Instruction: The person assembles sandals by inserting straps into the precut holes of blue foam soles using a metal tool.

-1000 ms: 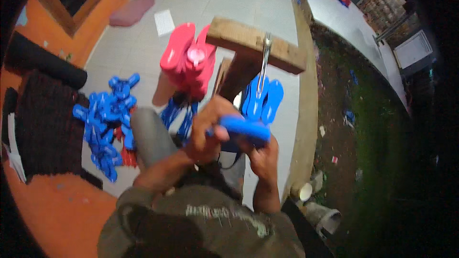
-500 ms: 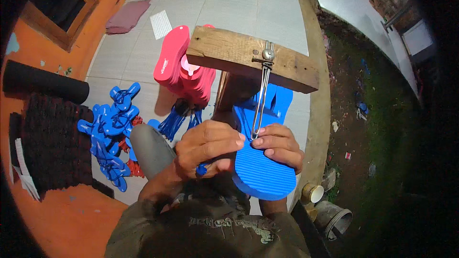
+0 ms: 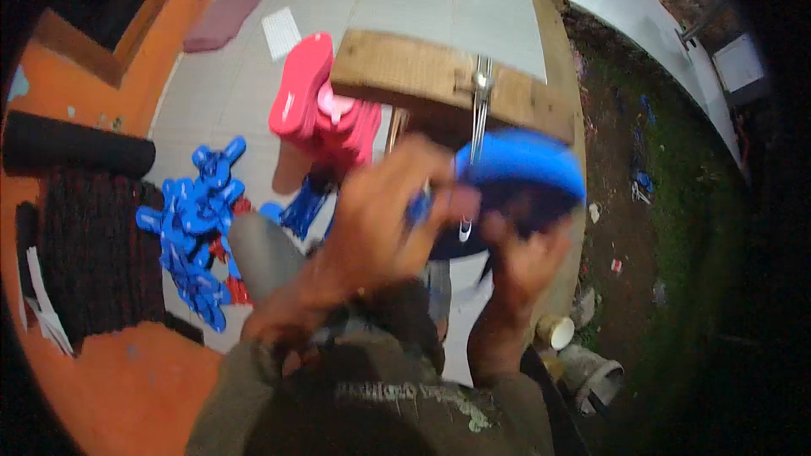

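My right hand, smeared by motion, grips a blue flip-flop sole from below. The sole is tilted, its near side in shadow. Close beside it, my left hand is closed, with a bit of blue strap showing between the fingers. A long metal hook hangs from a wooden beam, and its looped tip comes down between my two hands. Blur hides whether the strap passes through the hook or the sole.
Pink soles stand stacked behind the beam's left end, with dark blue straps near them. Finished blue flip-flops lie heaped at left, beside a dark stack and a black roll. A bucket stands at lower right.
The blue sole has been tipped up from lying ridged face upward and moved up and right. My left hand has moved up and right beside the hook; my right hand has turned under the sole.
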A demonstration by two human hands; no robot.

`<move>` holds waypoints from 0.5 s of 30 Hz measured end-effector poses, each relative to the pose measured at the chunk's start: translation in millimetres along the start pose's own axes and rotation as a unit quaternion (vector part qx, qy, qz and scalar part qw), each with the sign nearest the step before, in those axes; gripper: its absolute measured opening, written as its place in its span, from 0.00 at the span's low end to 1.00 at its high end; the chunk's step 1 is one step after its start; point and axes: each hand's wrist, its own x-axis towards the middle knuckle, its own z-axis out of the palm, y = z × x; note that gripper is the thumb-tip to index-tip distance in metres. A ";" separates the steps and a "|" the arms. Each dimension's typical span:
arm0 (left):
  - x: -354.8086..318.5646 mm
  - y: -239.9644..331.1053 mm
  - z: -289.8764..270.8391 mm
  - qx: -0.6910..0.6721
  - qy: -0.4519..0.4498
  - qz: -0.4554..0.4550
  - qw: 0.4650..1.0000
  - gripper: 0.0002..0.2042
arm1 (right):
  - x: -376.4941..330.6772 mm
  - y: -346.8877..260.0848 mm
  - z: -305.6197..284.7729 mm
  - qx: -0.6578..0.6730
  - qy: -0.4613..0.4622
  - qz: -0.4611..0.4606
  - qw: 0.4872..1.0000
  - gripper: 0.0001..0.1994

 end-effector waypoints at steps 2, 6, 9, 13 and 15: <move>27.5 -9.0 20.2 0.042 0.083 -0.033 0.995 0.09 | 29.1 7.5 11.8 -0.059 0.042 -0.072 0.995 0.16; 26.2 2.8 -13.1 -0.069 0.022 -0.173 0.982 0.10 | 49.4 23.9 8.7 -0.073 0.024 -0.119 0.990 0.15; -18.0 -25.3 -36.7 -0.212 0.020 -0.215 0.953 0.09 | 53.5 19.2 11.3 -0.020 -0.031 -0.089 0.995 0.14; -34.1 -31.4 -27.3 -0.335 0.169 -0.182 0.909 0.10 | 55.7 12.9 7.5 -0.002 -0.058 -0.031 0.998 0.14; -32.9 -29.7 -17.8 -0.437 0.135 -0.211 0.864 0.10 | 54.6 17.1 2.8 0.005 -0.052 -0.037 0.998 0.14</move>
